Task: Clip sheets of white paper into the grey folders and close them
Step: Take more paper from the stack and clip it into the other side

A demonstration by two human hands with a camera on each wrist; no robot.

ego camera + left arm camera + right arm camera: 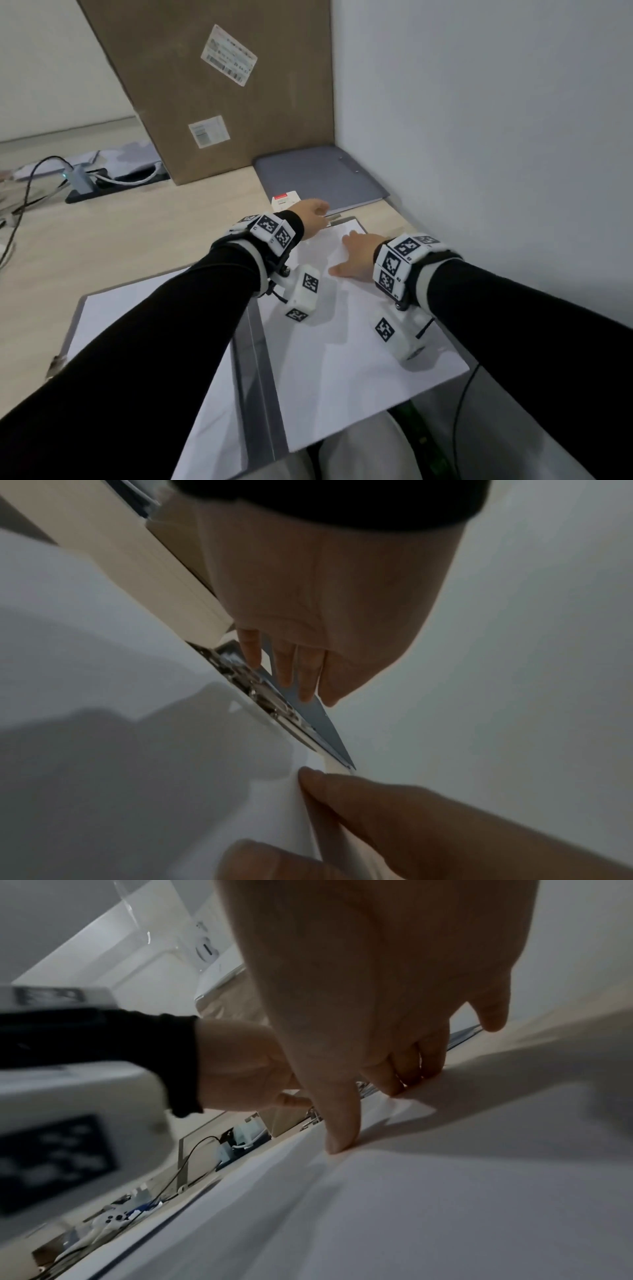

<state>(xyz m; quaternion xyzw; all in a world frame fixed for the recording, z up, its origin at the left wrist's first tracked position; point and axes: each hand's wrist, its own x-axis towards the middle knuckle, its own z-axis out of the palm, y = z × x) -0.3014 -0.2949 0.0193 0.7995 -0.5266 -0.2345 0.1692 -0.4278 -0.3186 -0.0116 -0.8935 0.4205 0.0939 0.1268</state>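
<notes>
1. Paper is sitting where the work is happening: a white sheet of paper [342, 329] is lying on the right-hand leaf of the open grey plastic folder [255, 349], with its far edge pushed up towards the metal spring clip [270, 696] at the top of that leaf; it looks placed so the clip can bite its top margin

2. The left hand [313, 216] is reaching to the clip end, and the left wrist view is showing its fingers [301, 674] curling down onto the clip's thin grey lever, apparently holding the clip lifted so the sheet can slide under; how firmly they are gripping I cannot tell

3. The right hand [356, 253] is lying spread on the sheet, fingers straight and fingertips [341, 1146] pressing the paper down, probably to steer it squarely under the clip and stop it skewing

4. More white paper [102, 318] is lying on the folder's left leaf, under the left forearm

5. A second grey folder [322, 178] is lying closed in the corner by the white wall [479, 120], well apart from the open one, beside the tall brown cardboard box [212, 85]; a small white and red box [286, 202] is sitting just in front of it on the pale wooden desk [120, 240]

6. Judging by this, the sheet is not yet clamped and the open folder is not yet closed
</notes>
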